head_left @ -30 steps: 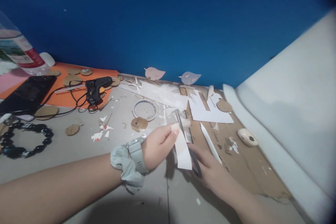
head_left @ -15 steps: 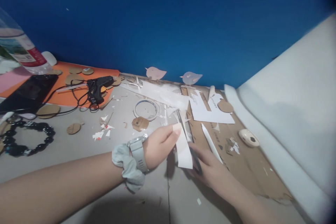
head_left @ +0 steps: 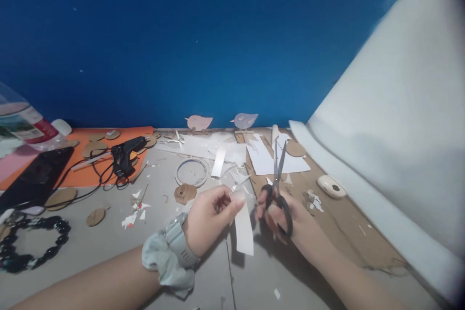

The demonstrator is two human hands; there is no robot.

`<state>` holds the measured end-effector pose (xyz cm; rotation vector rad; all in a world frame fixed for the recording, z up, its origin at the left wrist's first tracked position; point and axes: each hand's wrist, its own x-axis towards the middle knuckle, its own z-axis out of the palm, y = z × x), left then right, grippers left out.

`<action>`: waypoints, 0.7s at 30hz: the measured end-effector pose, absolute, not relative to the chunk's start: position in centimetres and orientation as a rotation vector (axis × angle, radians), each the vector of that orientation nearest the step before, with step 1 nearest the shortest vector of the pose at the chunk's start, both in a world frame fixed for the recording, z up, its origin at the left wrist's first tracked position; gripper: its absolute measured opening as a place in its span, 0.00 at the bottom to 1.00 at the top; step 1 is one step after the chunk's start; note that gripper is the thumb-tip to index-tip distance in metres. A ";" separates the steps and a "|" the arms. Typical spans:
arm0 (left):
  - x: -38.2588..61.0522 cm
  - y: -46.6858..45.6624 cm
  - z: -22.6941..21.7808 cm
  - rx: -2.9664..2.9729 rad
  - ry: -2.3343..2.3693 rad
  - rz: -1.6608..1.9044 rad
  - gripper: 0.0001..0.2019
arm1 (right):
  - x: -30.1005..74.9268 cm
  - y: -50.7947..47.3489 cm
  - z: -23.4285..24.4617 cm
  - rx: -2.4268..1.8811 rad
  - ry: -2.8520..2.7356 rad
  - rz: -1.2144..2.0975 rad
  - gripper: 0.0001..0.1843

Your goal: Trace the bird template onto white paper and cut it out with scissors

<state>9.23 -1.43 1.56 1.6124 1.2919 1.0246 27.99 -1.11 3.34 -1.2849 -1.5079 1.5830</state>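
My left hand [head_left: 214, 213] pinches the upper end of a white paper strip [head_left: 244, 232] between thumb and fingers, and the strip hangs down toward me. A watch and a pale scrunchie circle that wrist. To the right, my right hand [head_left: 281, 215] has its fingers in the handles of dark scissors [head_left: 279, 167]. Their blades point away from me, slightly parted and apart from the strip. Beyond my left hand, another white strip [head_left: 218, 162] lies by the clear sheet and a tape ring [head_left: 192, 172]. An octagonal cardboard piece [head_left: 185, 194] sits near my left hand.
Two paper birds [head_left: 198, 122] stand along the blue wall. On the left are a black glue gun [head_left: 125, 155] on orange paper, a phone [head_left: 36, 174], a bottle [head_left: 27, 123] and a bead bracelet [head_left: 34, 242]. A cream oval device [head_left: 331, 187] rests on cardboard at the right.
The scissors have moved right, away from the strip in my left hand, and their blades now show clearly. A separate white strip now lies beyond my left hand. The view has tilted up.
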 end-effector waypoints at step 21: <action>5.5 12.5 3.5 2.296 1.668 0.580 0.17 | 32.7 3.4 3.0 -1.540 -1.430 0.633 0.24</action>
